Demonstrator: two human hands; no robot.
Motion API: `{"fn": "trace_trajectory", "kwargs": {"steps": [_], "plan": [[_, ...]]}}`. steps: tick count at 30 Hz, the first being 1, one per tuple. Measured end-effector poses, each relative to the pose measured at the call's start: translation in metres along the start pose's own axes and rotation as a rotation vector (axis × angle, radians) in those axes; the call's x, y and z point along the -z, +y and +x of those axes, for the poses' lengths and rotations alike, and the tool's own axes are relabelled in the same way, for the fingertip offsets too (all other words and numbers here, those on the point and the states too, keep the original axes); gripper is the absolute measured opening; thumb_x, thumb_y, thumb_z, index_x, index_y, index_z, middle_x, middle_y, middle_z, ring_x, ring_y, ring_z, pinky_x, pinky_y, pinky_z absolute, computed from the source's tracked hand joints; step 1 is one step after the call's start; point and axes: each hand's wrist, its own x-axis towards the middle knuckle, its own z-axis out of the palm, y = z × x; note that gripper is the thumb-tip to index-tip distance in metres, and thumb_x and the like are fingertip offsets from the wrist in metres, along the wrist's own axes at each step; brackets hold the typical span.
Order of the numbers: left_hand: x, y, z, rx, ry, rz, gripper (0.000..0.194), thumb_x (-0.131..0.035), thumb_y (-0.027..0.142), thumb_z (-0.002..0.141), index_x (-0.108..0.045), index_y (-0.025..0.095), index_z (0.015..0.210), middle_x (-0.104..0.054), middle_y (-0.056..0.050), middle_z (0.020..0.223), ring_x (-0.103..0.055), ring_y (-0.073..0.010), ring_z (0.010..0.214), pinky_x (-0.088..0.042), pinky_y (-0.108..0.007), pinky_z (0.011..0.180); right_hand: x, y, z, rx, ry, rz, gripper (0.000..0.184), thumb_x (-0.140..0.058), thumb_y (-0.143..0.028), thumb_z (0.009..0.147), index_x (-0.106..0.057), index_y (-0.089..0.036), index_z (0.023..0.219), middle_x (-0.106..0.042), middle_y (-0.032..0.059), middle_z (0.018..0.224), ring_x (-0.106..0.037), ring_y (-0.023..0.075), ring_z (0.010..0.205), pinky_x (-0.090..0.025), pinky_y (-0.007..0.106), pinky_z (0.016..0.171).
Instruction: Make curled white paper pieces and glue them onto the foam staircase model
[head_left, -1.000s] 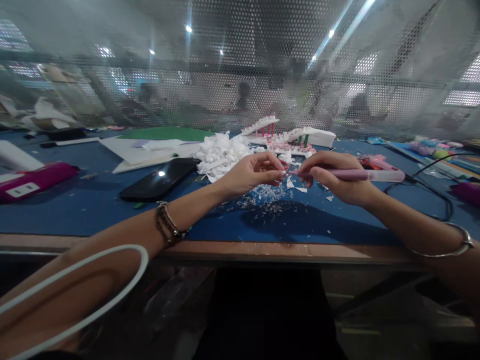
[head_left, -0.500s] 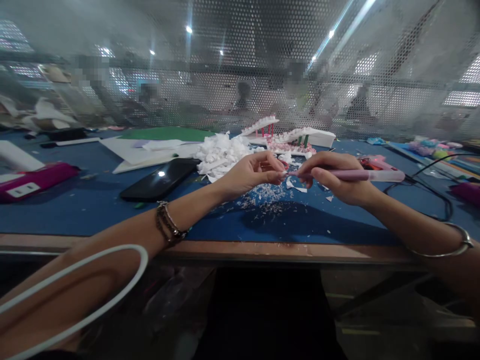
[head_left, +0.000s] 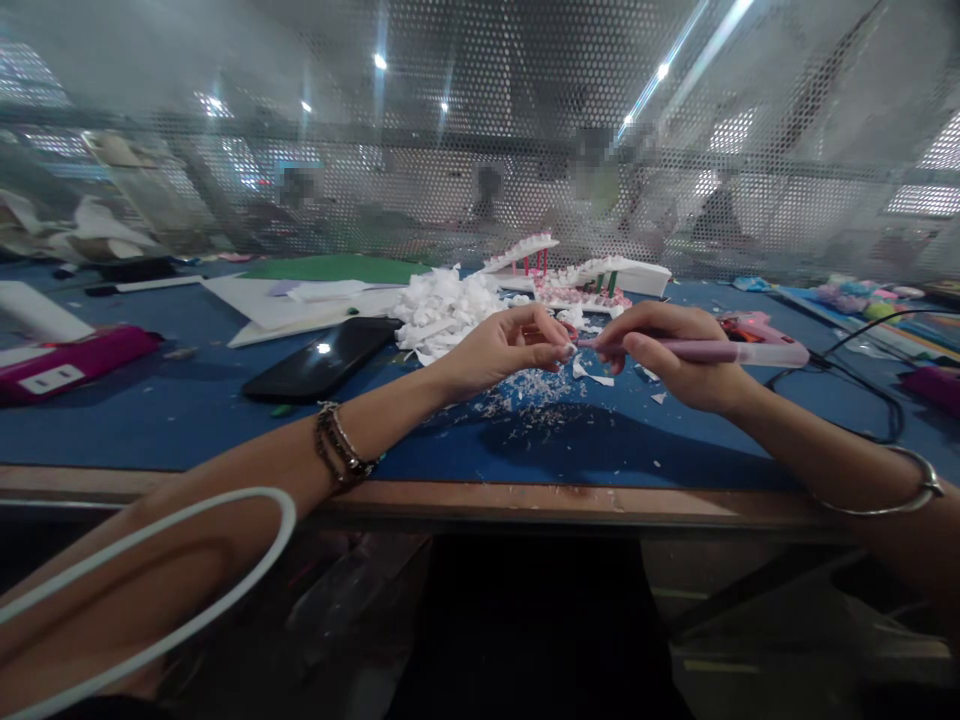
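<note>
While a small white bit is pinched by thumb and fingertips of the left hand, the thin end of a pink pen-like tool is aimed at it by the right hand; fine work on the bit is judged to be the step in hand; whether contact is made by the tip cannot be told; a steady pinch and small, controlled tip movements seem called for next; the tool is gripped pencil-style by closed right fingers, nearly level, back end pointed rightward; both hands are raised above the blue table, bit held between them, over loose white shavings; forearms are angled inward from the lower corners; the white scrap pile is seen just behind the left hand, the phone further left.
</note>
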Motion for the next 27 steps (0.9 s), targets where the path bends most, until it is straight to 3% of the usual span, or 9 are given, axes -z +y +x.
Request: {"fn": "trace_trajectory", "kwargs": {"steps": [27], "plan": [[0.0024,-0.0041,0.003,-0.104,0.016,0.017,0.017,-0.079,0.018,0.063,-0.062,0.015,0.065,-0.06,-0.001,0.081,-0.057,-0.0091,0.083,-0.05,-0.02,0.071,0.0043,-0.0016,-0.0003,-0.018,-0.034,-0.03,0.018,-0.049,-0.027,0.089,-0.065,-0.019,0.085,-0.068,0.0013,0.078,-0.064,0.009,0.067,-0.052,0.022,0.063]]}}
